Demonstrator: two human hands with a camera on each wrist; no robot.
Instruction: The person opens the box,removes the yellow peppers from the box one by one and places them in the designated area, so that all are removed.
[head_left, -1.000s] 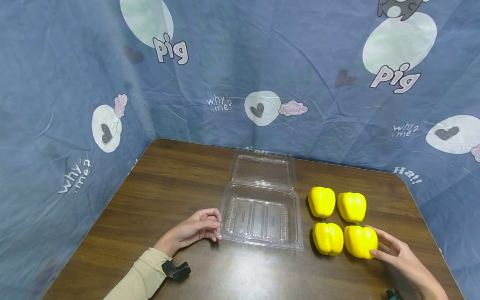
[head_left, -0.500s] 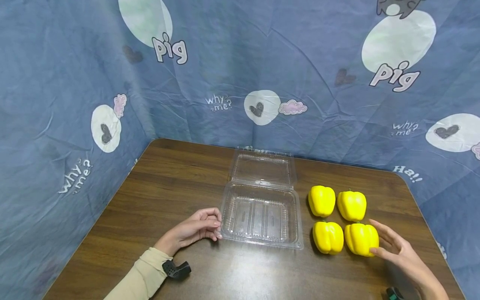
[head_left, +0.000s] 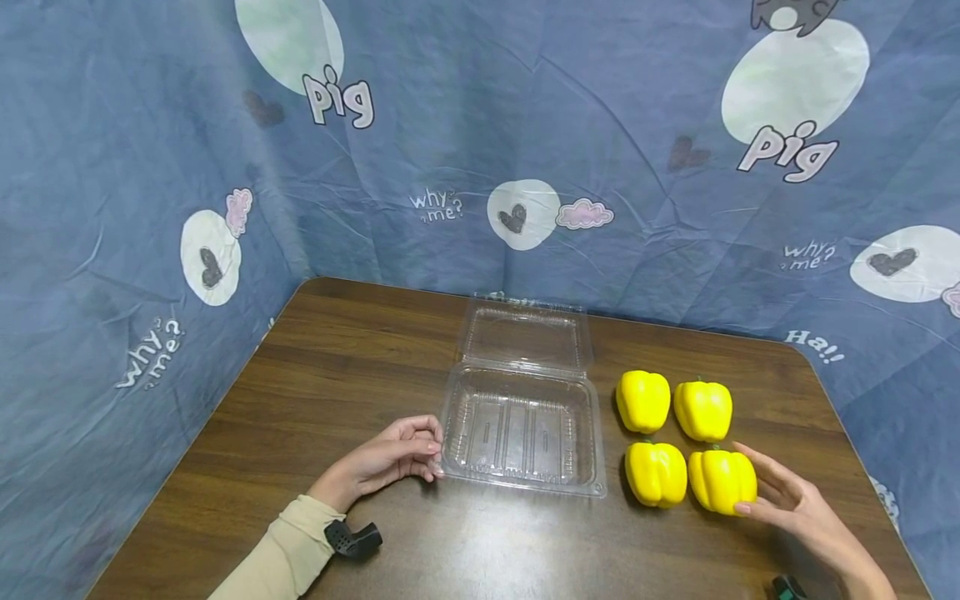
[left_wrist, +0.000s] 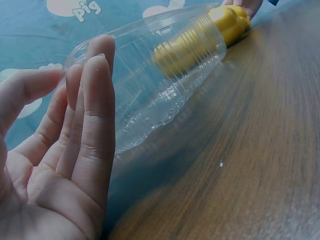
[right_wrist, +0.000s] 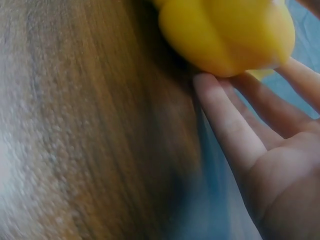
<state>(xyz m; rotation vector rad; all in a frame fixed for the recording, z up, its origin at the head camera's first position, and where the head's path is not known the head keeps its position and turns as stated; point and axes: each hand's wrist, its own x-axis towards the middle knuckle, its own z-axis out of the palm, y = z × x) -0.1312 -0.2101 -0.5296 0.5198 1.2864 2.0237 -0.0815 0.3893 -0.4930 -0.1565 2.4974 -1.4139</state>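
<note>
My left hand (head_left: 397,457) pinches the left rim of a clear plastic clamshell container (head_left: 525,429), near its front corner. The container lies flat on the table with its lid (head_left: 527,340) folded back; nothing is in it. In the left wrist view the thumb and fingers meet at the container's edge (left_wrist: 150,95). My right hand (head_left: 798,504) holds the front right yellow bell pepper (head_left: 722,482) from its right side, thumb in front and fingers behind. The right wrist view shows fingers against that pepper (right_wrist: 230,35), which partly hides them.
Beside it stand a front left pepper (head_left: 656,475), a back left pepper (head_left: 643,402) and a back right pepper (head_left: 703,411). They are on the wooden table (head_left: 337,350), right of the container. A blue printed cloth (head_left: 420,142) hangs behind.
The right hand and the front right pepper have shifted very slightly, first away from me, then back a little. The left hand and container stay put.
</note>
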